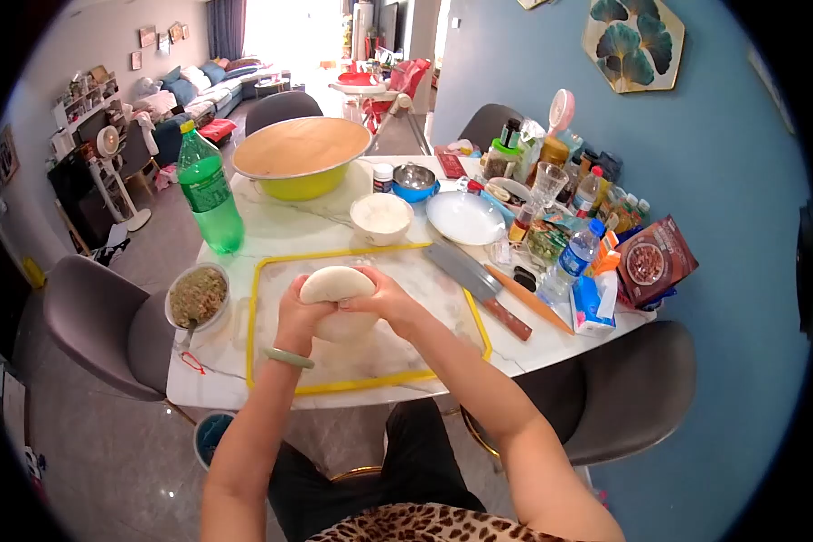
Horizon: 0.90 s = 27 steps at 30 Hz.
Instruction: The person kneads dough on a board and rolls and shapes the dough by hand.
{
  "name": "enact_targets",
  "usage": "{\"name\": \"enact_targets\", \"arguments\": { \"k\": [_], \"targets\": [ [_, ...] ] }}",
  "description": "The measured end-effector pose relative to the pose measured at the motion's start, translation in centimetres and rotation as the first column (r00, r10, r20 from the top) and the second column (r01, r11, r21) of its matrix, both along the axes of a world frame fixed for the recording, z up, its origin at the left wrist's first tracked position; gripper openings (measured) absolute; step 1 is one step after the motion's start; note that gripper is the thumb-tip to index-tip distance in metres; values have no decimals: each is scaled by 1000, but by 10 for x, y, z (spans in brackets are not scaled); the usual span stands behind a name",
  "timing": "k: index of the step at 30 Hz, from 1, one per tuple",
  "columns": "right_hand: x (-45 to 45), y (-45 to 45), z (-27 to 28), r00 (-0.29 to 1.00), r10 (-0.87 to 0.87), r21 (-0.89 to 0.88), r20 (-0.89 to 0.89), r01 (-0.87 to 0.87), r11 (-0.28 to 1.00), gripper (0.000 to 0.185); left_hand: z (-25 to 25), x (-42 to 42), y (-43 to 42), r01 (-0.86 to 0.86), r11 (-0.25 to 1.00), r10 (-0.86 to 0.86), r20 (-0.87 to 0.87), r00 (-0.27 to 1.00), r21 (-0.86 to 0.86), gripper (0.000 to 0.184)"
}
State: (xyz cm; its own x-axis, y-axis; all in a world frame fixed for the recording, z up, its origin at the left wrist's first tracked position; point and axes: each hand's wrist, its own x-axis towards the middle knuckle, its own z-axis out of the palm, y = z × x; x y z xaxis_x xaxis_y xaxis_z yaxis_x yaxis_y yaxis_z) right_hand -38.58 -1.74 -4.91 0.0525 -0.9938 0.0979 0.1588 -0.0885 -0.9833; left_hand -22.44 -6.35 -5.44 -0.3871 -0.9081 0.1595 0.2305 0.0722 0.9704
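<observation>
Between my two hands, above the mat, is a rounded piece of white dough (337, 284). My left hand (300, 312) grips its left side, with a pale green bangle on the wrist. On the other side my right hand (384, 298) has its fingers wrapped round the dough, thumbs close together at the lower edge. Part of the dough is hidden by the fingers. Below lies a floured mat with a yellow border (255, 312). A cleaver (461, 269) with a wooden handle rests across its right corner, beside a tapered wooden rolling pin (530, 300).
Left of the mat stands a bowl of minced filling (199, 296) with a spoon. Behind it is a green bottle (212, 199). A bowl of white flour (381, 237), a large yellow basin (307, 187) and a white plate (465, 219) stand farther back. Bottles and packets crowd the right side.
</observation>
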Motion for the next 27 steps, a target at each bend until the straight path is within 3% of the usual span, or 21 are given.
{"name": "enact_targets", "arguments": {
  "k": [2,5,8,11,13,14,15,16,18,21,23,25,26,27],
  "targets": [
    [3,-10,-8,994,-92,-112,-63,85,990,51,0,-1,-2,-61,995,67,66,996,-82,38],
    [-1,-17,-8,959,-117,-103,-256,93,990,48,-11,6,-17,16,990,10,186,983,-139,42],
    [-2,-25,-9,772,-233,-241,-592,106,965,49,-9,7,-22,60,972,24,347,937,-228,46],
    [3,-16,8,708,-252,-239,-659,121,964,49,2,7,-18,105,956,47,494,868,-275,47],
    [-3,-13,11,748,-202,-185,-632,107,977,51,-1,7,-17,112,959,49,543,838,-259,48],
    [-7,-12,9,910,-86,-124,-406,39,991,51,-7,7,-18,59,974,42,428,903,-220,47],
    [-7,-10,9,990,32,-81,-141,-44,996,52,-5,6,-15,15,985,39,305,951,-174,46],
    [-6,-10,8,989,34,-79,-144,-46,996,52,-4,4,-11,13,985,41,303,952,-172,46],
    [1,-5,5,998,-29,-96,-47,24,995,54,-1,0,-2,-99,995,99,53,994,-9,43],
    [7,-8,-1,987,-135,-110,-91,124,986,51,-20,-3,-13,-109,989,119,94,988,-101,38],
    [7,-6,-2,979,-161,-78,-126,152,985,50,-4,3,-3,-51,995,60,109,992,-85,40],
    [6,-9,-8,922,-167,-122,-349,132,984,49,-1,11,-8,70,962,17,313,950,-265,43],
    [6,-11,-8,922,-175,-115,-345,143,983,49,1,13,-8,113,954,10,409,912,-277,49],
    [7,-11,-7,873,-164,-120,-460,122,985,50,1,15,-9,124,955,-2,416,910,-268,49]
  ]
}}
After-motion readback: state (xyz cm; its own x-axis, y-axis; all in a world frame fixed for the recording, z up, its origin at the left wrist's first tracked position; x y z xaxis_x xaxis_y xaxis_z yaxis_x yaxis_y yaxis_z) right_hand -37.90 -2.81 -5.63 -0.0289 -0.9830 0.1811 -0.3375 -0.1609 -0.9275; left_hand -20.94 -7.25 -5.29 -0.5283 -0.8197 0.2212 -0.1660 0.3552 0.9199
